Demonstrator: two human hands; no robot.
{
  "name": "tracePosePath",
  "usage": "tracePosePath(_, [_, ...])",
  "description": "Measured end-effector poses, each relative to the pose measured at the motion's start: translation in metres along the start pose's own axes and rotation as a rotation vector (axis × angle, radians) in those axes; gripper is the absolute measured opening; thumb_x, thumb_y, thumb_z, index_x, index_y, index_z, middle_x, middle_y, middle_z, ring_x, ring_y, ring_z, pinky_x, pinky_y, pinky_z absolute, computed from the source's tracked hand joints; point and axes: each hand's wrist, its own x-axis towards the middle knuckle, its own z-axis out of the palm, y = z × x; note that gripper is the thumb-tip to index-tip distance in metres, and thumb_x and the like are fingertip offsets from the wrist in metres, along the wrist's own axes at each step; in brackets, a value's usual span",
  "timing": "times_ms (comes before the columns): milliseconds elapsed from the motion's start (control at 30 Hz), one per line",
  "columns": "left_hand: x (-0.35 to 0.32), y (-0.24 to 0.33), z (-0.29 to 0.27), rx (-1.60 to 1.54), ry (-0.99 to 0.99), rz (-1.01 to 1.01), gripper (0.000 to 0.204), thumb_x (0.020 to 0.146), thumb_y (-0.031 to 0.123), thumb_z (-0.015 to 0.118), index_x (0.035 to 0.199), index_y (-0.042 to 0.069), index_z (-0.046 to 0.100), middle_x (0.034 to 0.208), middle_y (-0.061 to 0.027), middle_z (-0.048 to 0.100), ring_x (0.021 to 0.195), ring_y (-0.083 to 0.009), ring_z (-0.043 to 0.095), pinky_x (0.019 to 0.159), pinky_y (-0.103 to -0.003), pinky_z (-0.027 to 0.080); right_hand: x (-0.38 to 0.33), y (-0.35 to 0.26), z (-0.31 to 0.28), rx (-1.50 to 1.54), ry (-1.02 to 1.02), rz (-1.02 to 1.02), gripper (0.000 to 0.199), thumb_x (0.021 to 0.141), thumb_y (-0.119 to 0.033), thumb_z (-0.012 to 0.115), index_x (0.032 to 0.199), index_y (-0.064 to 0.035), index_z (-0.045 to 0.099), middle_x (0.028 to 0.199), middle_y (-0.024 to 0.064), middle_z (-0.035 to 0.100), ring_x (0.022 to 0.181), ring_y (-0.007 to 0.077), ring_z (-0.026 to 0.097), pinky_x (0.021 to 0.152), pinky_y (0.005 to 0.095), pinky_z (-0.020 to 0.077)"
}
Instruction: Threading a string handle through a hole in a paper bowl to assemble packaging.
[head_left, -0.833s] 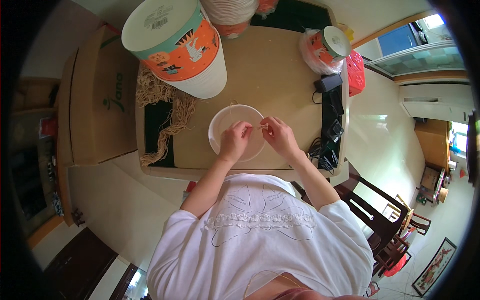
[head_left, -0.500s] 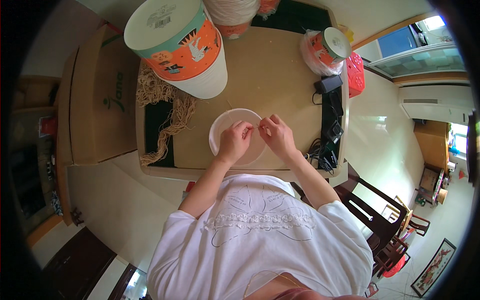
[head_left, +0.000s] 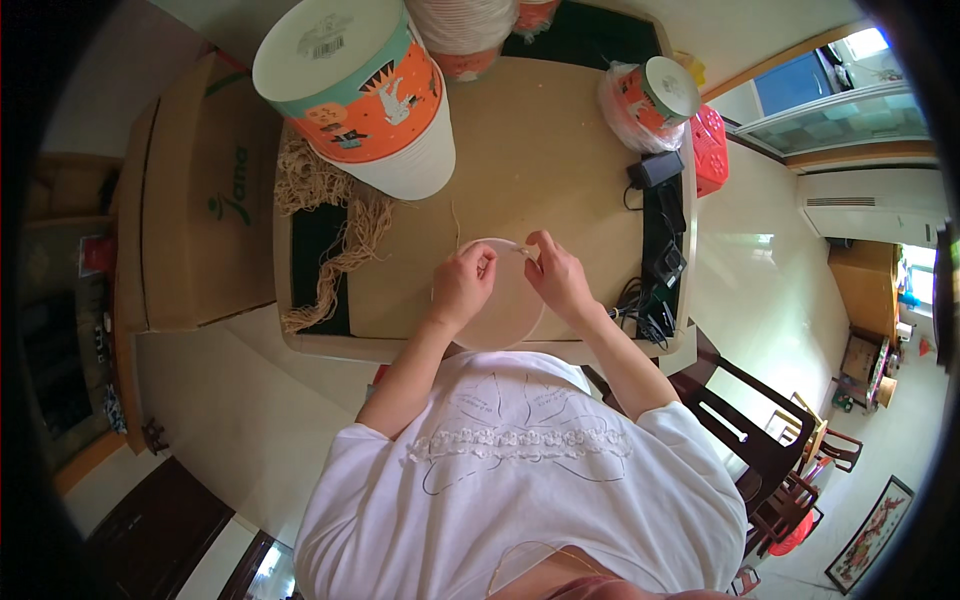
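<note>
A round, whitish tub (head_left: 500, 310) is at the table's near edge, in front of my body. Both hands meet at its far rim. My left hand (head_left: 464, 285) is closed in a pinch over the left part of the rim, apparently on a thin beige string (head_left: 456, 222), whose loose end sticks up past the rim. My right hand (head_left: 558, 277) is at the rim's right side, thumb and forefinger pinching close to a short bit of string (head_left: 520, 250). The fingers partly hide the string and the rim between them.
A tall stack of orange-and-green paper buckets (head_left: 375, 115) stands far left, beside bundles of beige string (head_left: 345, 245). A wrapped tub stack (head_left: 650, 95) is far right. Black adapters (head_left: 657, 170) and cables line the right edge. A cardboard box (head_left: 205, 200) stands left of the table.
The tub has shifted toward my body and slightly right, with its tilt changed. My left hand has drawn a little left and nearer. The fingertips are farther apart.
</note>
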Motion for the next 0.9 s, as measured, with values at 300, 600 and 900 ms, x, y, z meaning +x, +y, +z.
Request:
tracePosePath(300, [0.001, 0.013, -0.050, -0.047, 0.012, -0.034, 0.007, 0.081, 0.011, 0.069, 0.083, 0.006, 0.066, 0.073, -0.0066, 0.060, 0.060, -0.0181, 0.061, 0.055, -0.030, 0.047, 0.004, 0.026, -0.041, 0.044, 0.291, 0.166, 0.025, 0.081, -0.006, 0.057, 0.105, -0.0084, 0.052, 0.064, 0.0162, 0.056, 0.058, 0.0319, 0.058, 0.058, 0.0407, 0.0476])
tracePosePath(600, [-0.011, -0.009, -0.083, 0.093, 0.007, -0.051, 0.006, 0.080, 0.009, 0.069, 0.080, 0.004, 0.065, 0.068, -0.0066, 0.057, 0.056, -0.0177, 0.055, 0.053, -0.030, 0.043, 0.035, 0.066, -0.077, -0.062, 0.281, -0.064, 0.022, 0.084, -0.007, 0.056, 0.104, -0.0130, 0.063, 0.085, 0.0134, 0.061, 0.080, 0.0332, 0.062, 0.069, 0.0411, 0.0499])
tracePosePath(900, [-0.060, -0.007, -0.040, -0.252, -0.654, -0.397, 0.015, 0.080, 0.011, 0.069, 0.089, -0.002, 0.070, 0.077, -0.0089, 0.070, 0.072, -0.0128, 0.066, 0.067, -0.026, 0.052, 0.153, 0.062, -0.076, -0.226, 0.151, -0.391, 0.021, 0.083, -0.008, 0.060, 0.103, -0.0137, 0.066, 0.092, 0.0114, 0.062, 0.090, 0.0320, 0.060, 0.075, 0.0403, 0.0498])
